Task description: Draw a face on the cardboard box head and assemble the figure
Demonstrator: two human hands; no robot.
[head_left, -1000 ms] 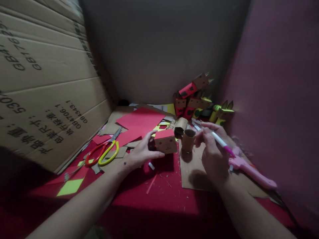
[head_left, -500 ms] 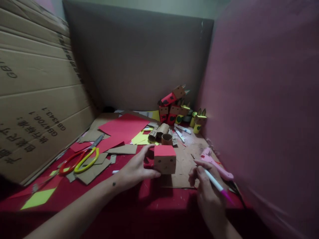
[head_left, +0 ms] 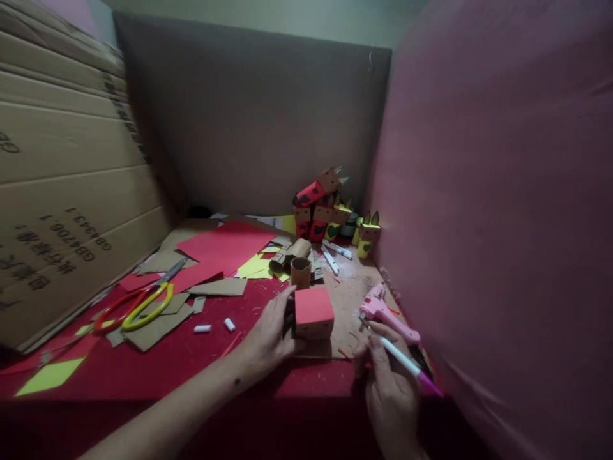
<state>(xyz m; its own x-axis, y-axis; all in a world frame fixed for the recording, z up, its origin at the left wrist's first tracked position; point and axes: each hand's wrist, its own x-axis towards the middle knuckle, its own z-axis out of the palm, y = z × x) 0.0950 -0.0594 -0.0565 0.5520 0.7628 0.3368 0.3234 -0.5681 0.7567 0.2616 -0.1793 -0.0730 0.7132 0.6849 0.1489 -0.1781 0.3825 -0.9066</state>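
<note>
A small cardboard box (head_left: 314,313) with a red top sits low over the cardboard sheet, and dark marks show on its front face. My left hand (head_left: 274,329) grips the box from its left side, thumb at the lower front. Between the fingers of my right hand (head_left: 387,370) is a white pen (head_left: 400,356) with a purple end, its tip pointing up and left. The pink glue gun (head_left: 387,314) lies just beyond my right hand. A cardboard tube (head_left: 301,273) stands right behind the box.
Red-and-yellow-handled scissors (head_left: 138,305), cardboard scraps (head_left: 163,326) and red paper (head_left: 225,246) lie left. Decorated cardboard figures (head_left: 320,217) stand at the back, near two markers (head_left: 330,260). White caps (head_left: 230,325) rest left of my left hand. A pink wall (head_left: 488,211) rises on the right.
The view has shifted a little. The box is tipped so more of its red top shows and less of its marked front. White caps beside my left arm are now plainly visible.
</note>
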